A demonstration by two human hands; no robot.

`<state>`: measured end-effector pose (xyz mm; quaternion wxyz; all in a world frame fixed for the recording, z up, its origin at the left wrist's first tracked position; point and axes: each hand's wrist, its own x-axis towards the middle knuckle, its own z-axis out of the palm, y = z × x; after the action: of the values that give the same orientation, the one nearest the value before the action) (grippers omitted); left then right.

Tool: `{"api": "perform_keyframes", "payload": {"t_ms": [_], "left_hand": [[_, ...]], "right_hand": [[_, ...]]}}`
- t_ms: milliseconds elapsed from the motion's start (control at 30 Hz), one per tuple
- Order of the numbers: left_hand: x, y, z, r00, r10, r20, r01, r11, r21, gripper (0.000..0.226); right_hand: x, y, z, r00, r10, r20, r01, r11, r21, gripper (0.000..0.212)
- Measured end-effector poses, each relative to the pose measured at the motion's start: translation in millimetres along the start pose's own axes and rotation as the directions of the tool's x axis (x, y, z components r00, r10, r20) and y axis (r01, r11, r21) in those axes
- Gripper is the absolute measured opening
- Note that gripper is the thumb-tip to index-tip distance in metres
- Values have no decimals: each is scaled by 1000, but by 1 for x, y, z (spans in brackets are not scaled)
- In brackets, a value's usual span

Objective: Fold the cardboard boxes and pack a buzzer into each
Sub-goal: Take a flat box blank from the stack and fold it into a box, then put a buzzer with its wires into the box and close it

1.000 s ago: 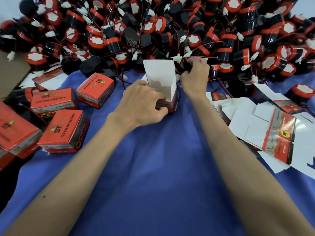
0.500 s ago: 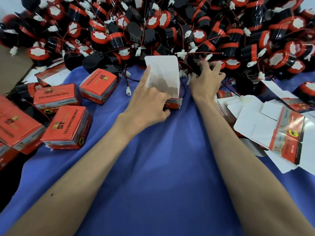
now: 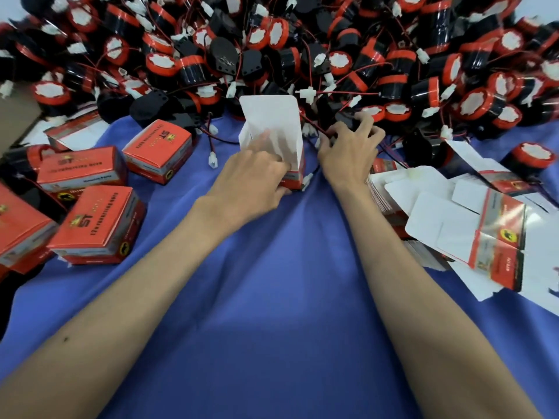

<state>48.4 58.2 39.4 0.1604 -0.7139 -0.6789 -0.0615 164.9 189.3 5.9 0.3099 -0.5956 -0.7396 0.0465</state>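
An open red cardboard box [image 3: 295, 179] stands on the blue cloth [image 3: 272, 297] with its white lid flap [image 3: 270, 122] upright. My left hand [image 3: 254, 176] grips the box from the left, with the index finger up against the flap. Just right of the box, my right hand [image 3: 348, 149] curls its fingers around a black buzzer [image 3: 348, 119] at the near edge of the big heap of black-and-red buzzers [image 3: 302, 49]. Most of that buzzer is hidden by my fingers.
Several closed red boxes [image 3: 96, 225] lie at the left. A stack of flat unfolded box blanks [image 3: 472, 225] lies at the right. Red wires with white connectors [image 3: 213, 160] trail from the heap onto the cloth.
My right hand drew back slightly from the heap and its fingers closed around a black buzzer. My left hand kept its hold on the box, which stayed in place.
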Motion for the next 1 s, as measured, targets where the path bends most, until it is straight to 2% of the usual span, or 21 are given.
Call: {"api": "perform_keyframes", "payload": {"t_ms": [67, 133, 233, 367, 467, 533, 633, 700, 800, 933, 1000], "left_hand": [[5, -5, -3, 996, -39, 80, 45, 996, -81, 28], [10, -9, -4, 995, -24, 101, 36, 992, -118, 24], [14, -3, -3, 993, -18, 119, 27, 997, -72, 21], [23, 8, -4, 990, -54, 133, 44, 996, 75, 28], [25, 13, -7, 989, -73, 130, 61, 993, 97, 27], [22, 18, -7, 989, -90, 117, 77, 991, 109, 23], [16, 24, -4, 989, -117, 85, 107, 988, 113, 26], [15, 25, -2, 989, -125, 77, 117, 988, 102, 28], [15, 22, 0, 990, -131, 56, 127, 990, 67, 30], [15, 18, 5, 991, -129, 27, 128, 991, 51, 32], [16, 15, 8, 991, -129, 21, 128, 991, 32, 32]], "right_hand": [[1, 1, 3, 999, 9, 48, -10, 1000, 12, 34], [3, 1, 6, 992, 4, 129, -9, 999, 43, 38], [5, 3, 6, 989, -26, 143, 16, 998, 66, 42], [7, 3, 2, 1000, -20, 20, 19, 997, 73, 35], [0, -2, -4, 977, -41, -210, 84, 976, 202, 25], [-5, -8, -7, 959, -45, -280, 105, 973, 205, 26], [0, -7, -1, 996, 19, -82, -11, 995, 101, 58], [8, -1, 3, 998, 47, 40, -52, 992, 119, 58], [14, 2, 6, 994, 107, 5, -104, 957, 271, 43], [23, 2, 7, 979, 205, 7, -200, 942, 268, 62], [31, 1, 7, 972, 233, 34, -233, 939, 253, 62]]}}
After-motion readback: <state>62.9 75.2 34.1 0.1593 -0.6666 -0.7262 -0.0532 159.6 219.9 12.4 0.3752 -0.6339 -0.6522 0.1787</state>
